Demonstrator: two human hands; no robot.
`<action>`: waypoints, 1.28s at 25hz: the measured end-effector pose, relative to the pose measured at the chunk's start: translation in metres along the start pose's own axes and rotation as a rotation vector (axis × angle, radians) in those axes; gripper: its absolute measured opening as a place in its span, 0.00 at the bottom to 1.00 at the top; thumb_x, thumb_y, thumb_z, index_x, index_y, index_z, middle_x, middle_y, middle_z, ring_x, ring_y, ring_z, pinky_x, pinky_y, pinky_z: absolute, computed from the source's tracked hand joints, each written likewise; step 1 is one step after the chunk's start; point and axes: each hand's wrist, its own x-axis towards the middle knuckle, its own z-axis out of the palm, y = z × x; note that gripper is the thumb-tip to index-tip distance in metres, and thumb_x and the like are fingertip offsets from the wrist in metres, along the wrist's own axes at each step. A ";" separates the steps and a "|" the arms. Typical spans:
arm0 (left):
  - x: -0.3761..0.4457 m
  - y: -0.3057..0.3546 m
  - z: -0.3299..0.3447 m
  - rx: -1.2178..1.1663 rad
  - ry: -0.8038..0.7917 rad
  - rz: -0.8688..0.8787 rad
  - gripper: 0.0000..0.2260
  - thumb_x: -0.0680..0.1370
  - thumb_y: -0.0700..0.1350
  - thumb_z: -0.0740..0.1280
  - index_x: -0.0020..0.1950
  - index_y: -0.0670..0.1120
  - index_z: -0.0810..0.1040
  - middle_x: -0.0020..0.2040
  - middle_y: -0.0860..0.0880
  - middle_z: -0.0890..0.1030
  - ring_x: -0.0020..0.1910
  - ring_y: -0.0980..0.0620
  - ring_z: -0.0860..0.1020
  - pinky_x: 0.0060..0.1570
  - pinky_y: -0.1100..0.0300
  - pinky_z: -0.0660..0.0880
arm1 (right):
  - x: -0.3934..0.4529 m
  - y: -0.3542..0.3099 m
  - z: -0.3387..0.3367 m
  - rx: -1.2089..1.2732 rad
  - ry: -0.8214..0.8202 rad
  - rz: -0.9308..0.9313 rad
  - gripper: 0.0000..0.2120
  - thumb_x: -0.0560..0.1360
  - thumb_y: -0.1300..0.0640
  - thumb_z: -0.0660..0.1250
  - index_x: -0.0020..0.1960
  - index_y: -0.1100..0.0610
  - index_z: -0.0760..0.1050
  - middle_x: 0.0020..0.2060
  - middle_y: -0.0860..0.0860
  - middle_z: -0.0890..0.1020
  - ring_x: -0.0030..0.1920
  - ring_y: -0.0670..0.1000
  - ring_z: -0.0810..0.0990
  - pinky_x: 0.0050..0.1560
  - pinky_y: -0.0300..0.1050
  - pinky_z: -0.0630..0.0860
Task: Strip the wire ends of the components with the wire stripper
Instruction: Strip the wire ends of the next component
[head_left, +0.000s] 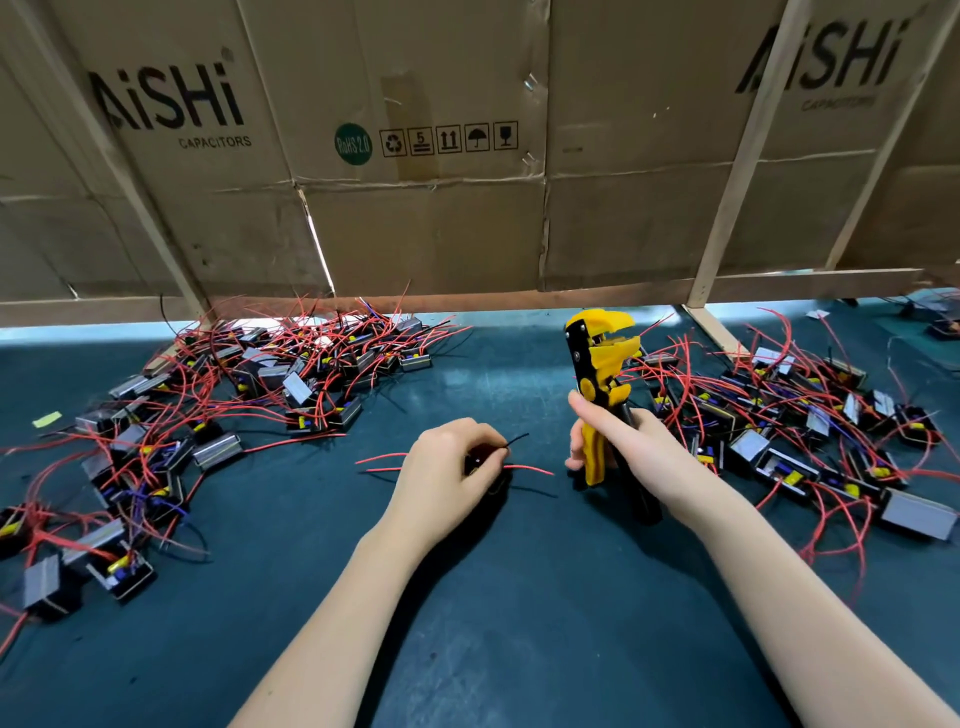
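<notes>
My right hand (621, 441) grips the handles of a yellow and black wire stripper (602, 364), held upright with its jaws at the top. My left hand (449, 465) curls around a small black component (475, 462) at the middle of the dark mat. Red wires (530, 469) stick out to both sides of that hand, and a black wire (517, 440) points up to the right. The component's body is mostly hidden by my fingers. The stripper's jaws are apart from the component's wires.
A heap of components with red wires (291, 369) lies at the back left, and more trail down the left side (119, 519). Another heap (810, 431) spreads on the right. A cardboard wall (441, 156) with wooden struts closes off the back of the dark mat (519, 597).
</notes>
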 end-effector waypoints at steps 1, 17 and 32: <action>0.000 0.000 0.000 0.005 0.010 -0.005 0.02 0.76 0.43 0.70 0.46 0.49 0.82 0.41 0.56 0.81 0.42 0.55 0.79 0.49 0.53 0.76 | 0.000 0.001 0.002 -0.022 0.061 -0.025 0.30 0.67 0.31 0.69 0.38 0.61 0.76 0.32 0.54 0.81 0.38 0.53 0.83 0.51 0.54 0.79; -0.002 0.011 -0.002 -0.148 0.099 -0.084 0.04 0.72 0.44 0.67 0.37 0.50 0.77 0.31 0.55 0.78 0.33 0.55 0.74 0.39 0.64 0.69 | 0.014 0.027 -0.001 -1.350 0.735 -0.323 0.27 0.60 0.42 0.77 0.44 0.63 0.75 0.39 0.60 0.78 0.43 0.61 0.76 0.46 0.54 0.69; 0.000 0.011 0.004 -0.210 0.038 -0.193 0.05 0.67 0.46 0.65 0.33 0.48 0.76 0.28 0.50 0.75 0.27 0.57 0.67 0.31 0.66 0.65 | 0.018 0.027 0.006 -1.428 0.627 -0.311 0.25 0.64 0.38 0.72 0.44 0.59 0.76 0.39 0.56 0.80 0.43 0.59 0.78 0.48 0.52 0.67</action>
